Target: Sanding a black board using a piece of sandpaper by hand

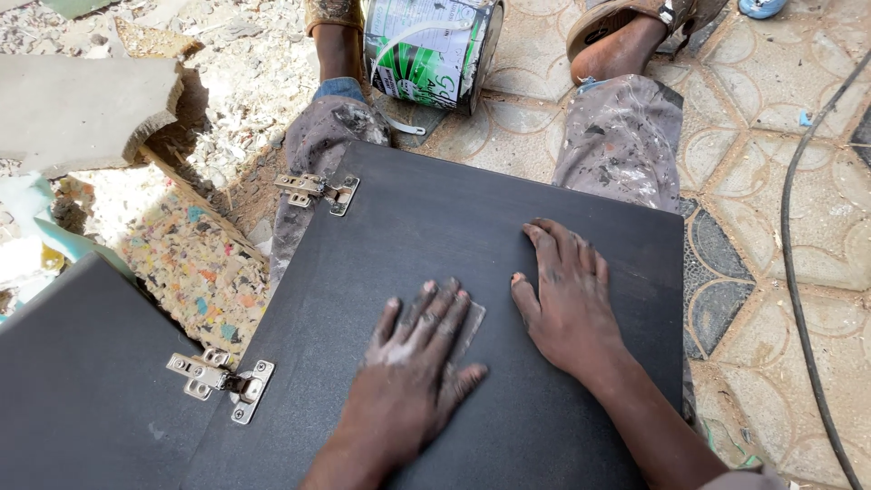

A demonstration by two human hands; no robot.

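both hands (pixel 490 336) flat on dark panel (pixel 408 227)

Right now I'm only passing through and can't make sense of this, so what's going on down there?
A seated person has a dark flat cabinet-door panel resting across their paint-spattered trousers. The left hand presses a small grey sheet, perhaps sandpaper, flat against the panel, and the right hand lies spread beside it. Two metal hinges sit on the panel's left edge. A green-and-white paint tin lies tipped between the feet.
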